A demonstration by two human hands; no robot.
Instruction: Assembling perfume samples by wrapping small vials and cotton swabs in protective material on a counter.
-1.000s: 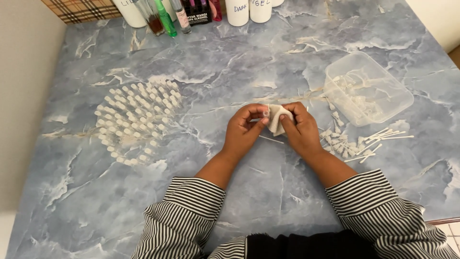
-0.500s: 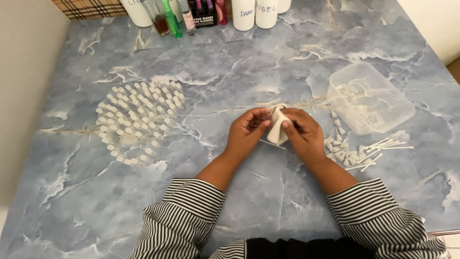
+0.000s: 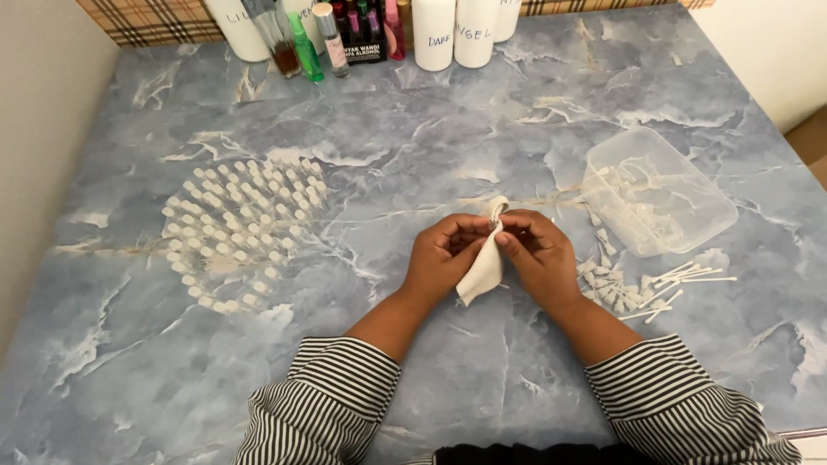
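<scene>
Between the hands hangs a white cloth (image 3: 482, 267) — long axis twelve-to-seven. Left hand (image 3: 444, 258) and right hand (image 3: 538, 257) fingers pinch its top, closed.

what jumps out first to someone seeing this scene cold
At centre, the left hand and right hand together pinch a small white cloth above the blue marbled tabletop. To the left stands a round cluster of small white-capped vials; to the right lies a clear plastic tub.
</scene>
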